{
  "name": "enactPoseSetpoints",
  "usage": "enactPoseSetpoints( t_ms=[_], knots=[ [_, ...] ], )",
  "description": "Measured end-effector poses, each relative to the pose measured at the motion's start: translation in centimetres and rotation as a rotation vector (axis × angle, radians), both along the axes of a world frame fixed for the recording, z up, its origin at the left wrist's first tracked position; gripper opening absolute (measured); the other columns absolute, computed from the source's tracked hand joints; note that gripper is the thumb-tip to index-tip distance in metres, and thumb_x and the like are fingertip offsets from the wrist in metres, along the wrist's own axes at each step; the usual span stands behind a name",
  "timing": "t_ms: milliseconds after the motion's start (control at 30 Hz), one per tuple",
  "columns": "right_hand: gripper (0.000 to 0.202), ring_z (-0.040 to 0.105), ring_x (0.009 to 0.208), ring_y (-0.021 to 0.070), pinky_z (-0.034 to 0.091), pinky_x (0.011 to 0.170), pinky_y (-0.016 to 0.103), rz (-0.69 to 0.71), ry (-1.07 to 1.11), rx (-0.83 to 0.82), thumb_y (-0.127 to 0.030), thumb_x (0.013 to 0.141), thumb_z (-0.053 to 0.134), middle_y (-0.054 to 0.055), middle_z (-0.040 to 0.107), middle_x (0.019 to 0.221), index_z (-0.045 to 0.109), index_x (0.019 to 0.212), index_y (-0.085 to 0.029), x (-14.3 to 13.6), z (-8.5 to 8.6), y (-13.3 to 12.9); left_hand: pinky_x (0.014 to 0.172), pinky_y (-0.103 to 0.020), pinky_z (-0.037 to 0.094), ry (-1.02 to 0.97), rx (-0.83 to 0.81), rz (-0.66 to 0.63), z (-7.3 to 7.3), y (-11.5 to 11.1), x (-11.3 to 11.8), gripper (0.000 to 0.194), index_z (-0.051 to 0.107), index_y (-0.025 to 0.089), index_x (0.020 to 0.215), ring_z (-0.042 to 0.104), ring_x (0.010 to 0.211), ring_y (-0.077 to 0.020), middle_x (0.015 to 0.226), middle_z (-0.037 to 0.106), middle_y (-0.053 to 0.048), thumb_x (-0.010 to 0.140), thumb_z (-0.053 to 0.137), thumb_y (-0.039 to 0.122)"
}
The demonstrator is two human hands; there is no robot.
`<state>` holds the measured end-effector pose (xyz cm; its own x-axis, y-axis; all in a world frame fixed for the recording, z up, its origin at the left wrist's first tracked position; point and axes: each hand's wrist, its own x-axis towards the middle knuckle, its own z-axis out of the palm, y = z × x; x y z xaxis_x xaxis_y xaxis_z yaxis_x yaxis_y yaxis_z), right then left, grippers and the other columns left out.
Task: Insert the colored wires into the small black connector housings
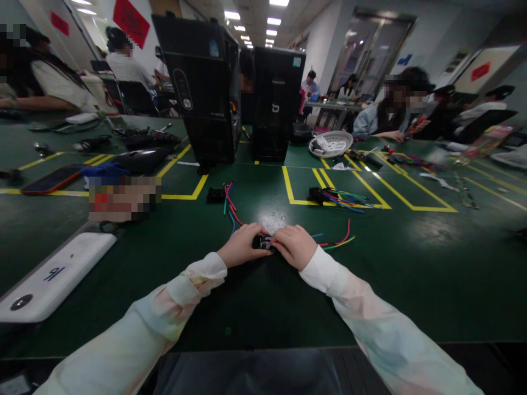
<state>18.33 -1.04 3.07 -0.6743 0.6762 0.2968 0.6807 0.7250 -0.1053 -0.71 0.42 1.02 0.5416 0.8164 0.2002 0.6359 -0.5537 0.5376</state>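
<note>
Close together above the green table, my two hands meet at a small black connector (262, 242). My left hand (242, 244) has its thumb and fingers closed around the connector's left side. The fingers of my right hand (295, 245) are pinched at the connector's right end, partly covering it. From under my right hand, red, blue and yellow-green wires (340, 242) stick out to the right. Just beyond my left hand lies another black connector (216, 195) beside red, green and blue wires (229, 202). Further right rests a black connector (316, 195) with a bundle of coloured wires (346, 200).
Two black tower cases (201, 88) stand at the back. A white plastic basket (331, 144) sits right of them. To my left are a white flat device (57, 277), a phone (51, 179) and dark tools. Yellow tape (349, 205) marks the table. Other people work around it.
</note>
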Motion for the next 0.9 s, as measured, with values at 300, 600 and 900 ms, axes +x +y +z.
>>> enactPoseSetpoints(
  t_ms=[300,600,900],
  knots=[
    [0.015,0.050,0.073,0.0144,0.025,0.065,0.027,-0.010,0.117,0.100,-0.020,0.088,0.043,0.003,0.059,0.076,0.054,0.079,-0.016,-0.8,-0.4,-0.6,0.078,-0.033,0.041,0.008,0.027,0.005,0.0,-0.1,0.1,0.036,0.056,0.019,0.094,0.053,0.090,-0.0216,0.094,0.058,-0.004,0.068,0.068,0.039],
    [0.008,0.054,0.072,0.0122,0.027,0.062,0.024,0.027,0.076,-0.069,-0.017,0.085,0.047,0.001,0.062,0.079,0.054,0.081,-0.018,0.1,0.1,-0.2,0.079,-0.033,0.040,-0.024,0.015,-0.001,0.1,-0.2,0.0,0.036,0.056,0.020,0.095,0.053,0.090,-0.0207,0.095,0.058,-0.003,0.068,0.067,0.041],
    [0.012,0.055,0.062,0.0125,0.028,0.055,0.022,-0.121,0.069,-0.125,-0.027,0.089,0.040,0.000,0.060,0.072,0.050,0.089,-0.020,1.1,0.4,-0.8,0.077,-0.033,0.041,-0.051,0.018,0.002,-0.2,-0.1,-0.3,0.040,0.056,0.020,0.098,0.052,0.089,-0.0208,0.094,0.057,-0.003,0.068,0.067,0.044]
  ],
)
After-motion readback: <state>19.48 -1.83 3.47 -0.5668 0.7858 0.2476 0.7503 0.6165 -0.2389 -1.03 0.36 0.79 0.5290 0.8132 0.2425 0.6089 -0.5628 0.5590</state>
